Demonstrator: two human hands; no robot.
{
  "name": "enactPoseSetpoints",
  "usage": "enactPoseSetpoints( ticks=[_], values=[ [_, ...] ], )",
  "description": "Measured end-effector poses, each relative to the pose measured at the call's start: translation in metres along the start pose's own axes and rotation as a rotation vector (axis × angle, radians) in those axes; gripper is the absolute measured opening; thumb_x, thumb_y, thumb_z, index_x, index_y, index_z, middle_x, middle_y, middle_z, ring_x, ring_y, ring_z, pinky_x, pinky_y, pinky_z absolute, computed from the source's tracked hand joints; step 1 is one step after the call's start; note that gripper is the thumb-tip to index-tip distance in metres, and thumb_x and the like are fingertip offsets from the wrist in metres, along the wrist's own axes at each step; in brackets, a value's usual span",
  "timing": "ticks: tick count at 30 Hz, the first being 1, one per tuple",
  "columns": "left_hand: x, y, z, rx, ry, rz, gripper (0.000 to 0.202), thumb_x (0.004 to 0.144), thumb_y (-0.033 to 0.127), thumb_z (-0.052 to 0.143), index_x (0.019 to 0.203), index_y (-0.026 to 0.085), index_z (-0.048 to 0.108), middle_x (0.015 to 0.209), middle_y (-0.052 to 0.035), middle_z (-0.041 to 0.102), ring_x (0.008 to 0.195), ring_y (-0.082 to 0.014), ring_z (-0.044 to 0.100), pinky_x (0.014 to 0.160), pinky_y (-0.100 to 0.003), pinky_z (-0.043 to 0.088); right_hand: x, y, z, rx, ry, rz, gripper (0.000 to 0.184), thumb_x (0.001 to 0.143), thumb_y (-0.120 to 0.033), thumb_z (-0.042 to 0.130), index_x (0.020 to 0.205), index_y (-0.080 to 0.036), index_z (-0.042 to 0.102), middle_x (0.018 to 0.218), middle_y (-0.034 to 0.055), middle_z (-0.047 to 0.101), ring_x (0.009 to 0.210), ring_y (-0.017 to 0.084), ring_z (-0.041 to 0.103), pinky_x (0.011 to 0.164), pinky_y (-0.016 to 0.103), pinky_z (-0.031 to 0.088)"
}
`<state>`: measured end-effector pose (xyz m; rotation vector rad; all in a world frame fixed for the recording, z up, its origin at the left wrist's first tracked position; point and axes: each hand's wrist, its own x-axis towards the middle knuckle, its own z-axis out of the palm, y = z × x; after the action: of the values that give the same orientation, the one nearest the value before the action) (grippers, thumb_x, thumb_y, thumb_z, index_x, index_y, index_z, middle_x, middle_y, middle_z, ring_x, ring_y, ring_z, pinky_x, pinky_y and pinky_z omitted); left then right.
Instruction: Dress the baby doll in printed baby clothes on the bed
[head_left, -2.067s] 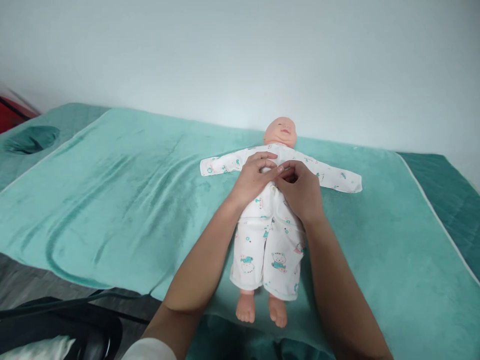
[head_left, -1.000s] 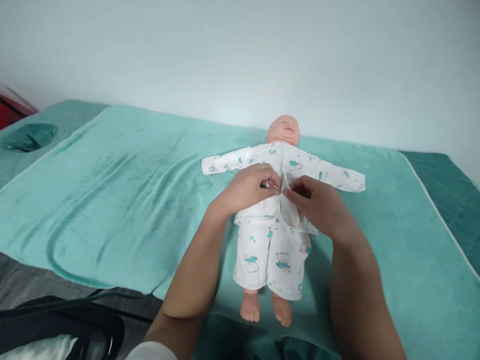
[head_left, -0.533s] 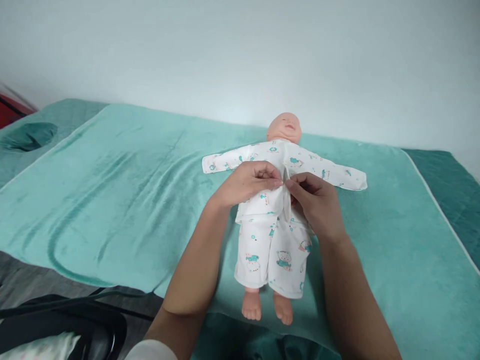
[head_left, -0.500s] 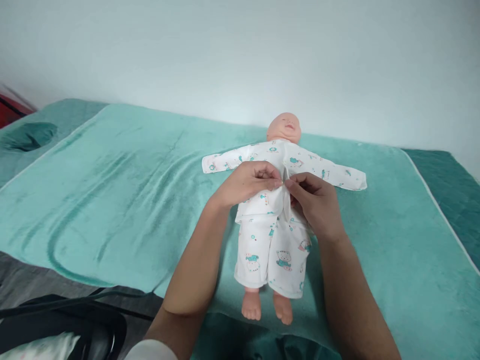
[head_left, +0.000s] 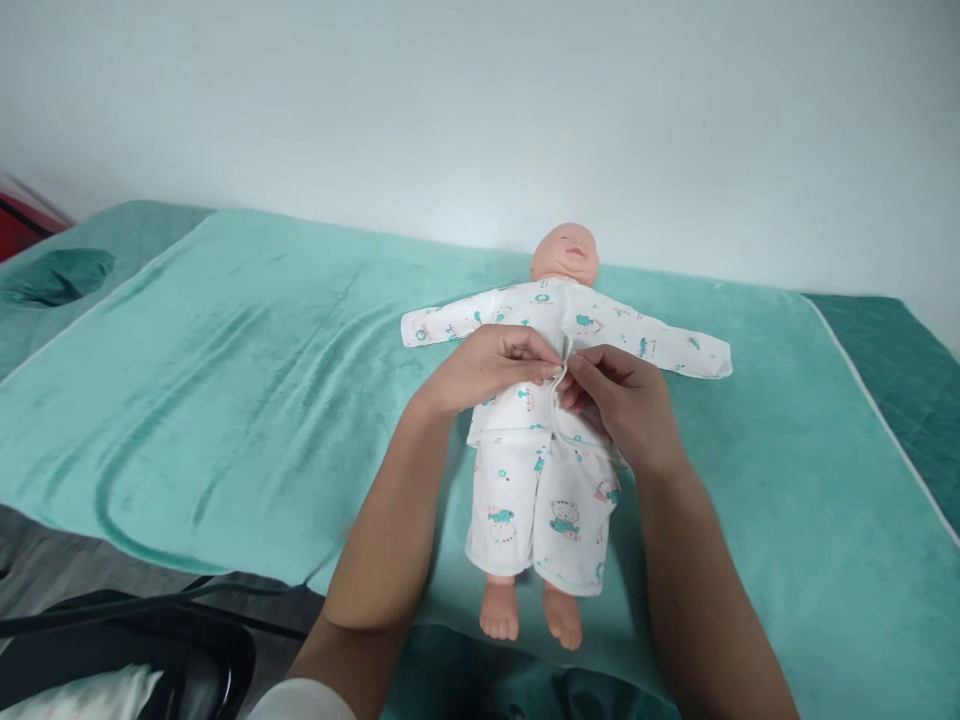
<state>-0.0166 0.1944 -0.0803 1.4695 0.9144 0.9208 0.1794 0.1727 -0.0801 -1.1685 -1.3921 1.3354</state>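
Note:
A baby doll [head_left: 566,252] lies on its back with its arms spread wide and its bare feet toward me. It wears a white printed baby shirt [head_left: 517,299] and matching baby pants [head_left: 504,500]. My left hand [head_left: 502,362] pinches the shirt's front edge at the middle of the chest. Right beside it, my right hand [head_left: 619,395] is closed on the other front edge, thumb and forefinger together. The fingertips of both hands nearly touch. Whatever fastener lies between them is too small to make out.
A light green sheet [head_left: 225,400] covers the padded bed, with a darker green cover [head_left: 885,370] at both ends. A round hole [head_left: 60,275] shows at the far left. A white wall [head_left: 480,120] stands behind. A black chair [head_left: 135,640] is at lower left.
Both hands have drawn slightly closer together at the shirt front. The raised flap of cloth between them now lies flatter. The doll appears a touch further left in view.

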Motion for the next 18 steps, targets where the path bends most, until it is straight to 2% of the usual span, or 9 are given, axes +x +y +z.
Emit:
enactPoseSetpoints(
  ticks=[11, 18],
  values=[
    [0.0004, 0.0002, 0.0015, 0.077, 0.019, -0.002, 0.015, 0.081, 0.031, 0.076, 0.079, 0.017, 0.071, 0.077, -0.0014, 0.071, 0.073, -0.0115, 0.064, 0.067, -0.025, 0.049, 0.0004, 0.0007, 0.0022, 0.018, -0.02, 0.02, 0.024, 0.091, -0.041, 0.069, 0.082, -0.019, 0.061, 0.074, 0.0018, 0.074, 0.059, 0.01, 0.066, 0.054, 0.022, 0.051],
    [-0.002, 0.0017, 0.0024, 0.134, 0.005, -0.032, 0.018, 0.079, 0.034, 0.076, 0.086, 0.018, 0.072, 0.082, -0.0024, 0.072, 0.077, -0.014, 0.066, 0.069, -0.027, 0.051, -0.0004, 0.0003, 0.0034, 0.039, -0.006, 0.054, 0.03, 0.089, -0.047, 0.071, 0.086, -0.021, 0.057, 0.076, 0.0019, 0.076, 0.06, 0.013, 0.07, 0.053, 0.022, 0.051]
  ],
)
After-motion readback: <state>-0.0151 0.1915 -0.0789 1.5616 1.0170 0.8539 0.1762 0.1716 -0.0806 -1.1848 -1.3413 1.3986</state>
